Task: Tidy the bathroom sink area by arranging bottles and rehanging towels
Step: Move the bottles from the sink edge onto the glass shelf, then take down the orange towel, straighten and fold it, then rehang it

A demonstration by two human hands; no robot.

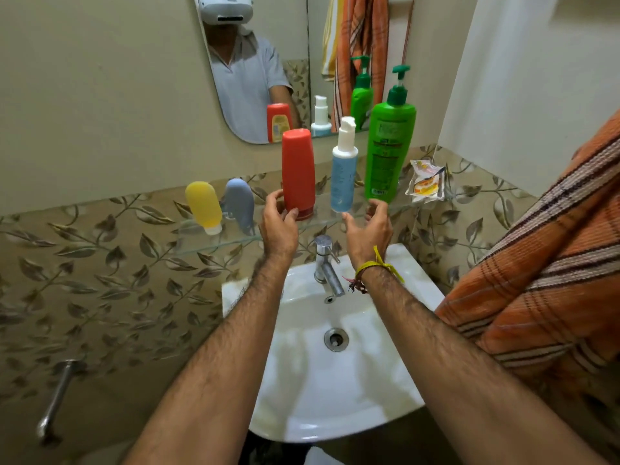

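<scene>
The red bottle (pixel 298 172) is held near its bottom by the left hand (pixel 277 220), standing on the glass shelf (pixel 214 243). The right hand (pixel 368 229) is kept open, fingers loose, just under the blue & white pump bottle (pixel 343 176), next to the green pump bottle (pixel 387 142).

We find no text that we can actually read. The green pump bottle (pixel 389 149) carries a dark printed label panel, the blue-and-white pump bottle (pixel 344 176) shows faint markings, and the small sachet (pixel 425 182) has coloured print, but all of it is too small and blurred for us to make out.
</scene>
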